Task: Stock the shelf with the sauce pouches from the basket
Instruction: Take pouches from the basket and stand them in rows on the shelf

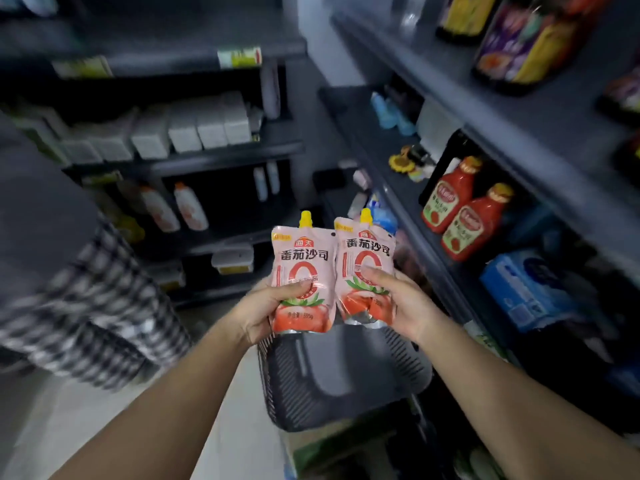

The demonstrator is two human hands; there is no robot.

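Observation:
Two pink tomato-sauce pouches with yellow caps are held upright side by side above a dark slatted basket (346, 379). My left hand (266, 306) grips the lower part of the left pouch (303, 268). My right hand (405, 303) grips the lower part of the right pouch (367, 258). The basket's inside looks dark; I see no pouches in it. The dark shelf (446, 258) runs along the right, with two red ketchup bottles (460, 216) standing on it.
A blue pack (526, 292) lies on the right shelf beyond the ketchup bottles. Dark bottles (519, 39) stand on the shelf above. Another shelving unit with white boxes (194, 129) and bottles faces me at the left. A person in a checked garment (90, 303) stands at the left.

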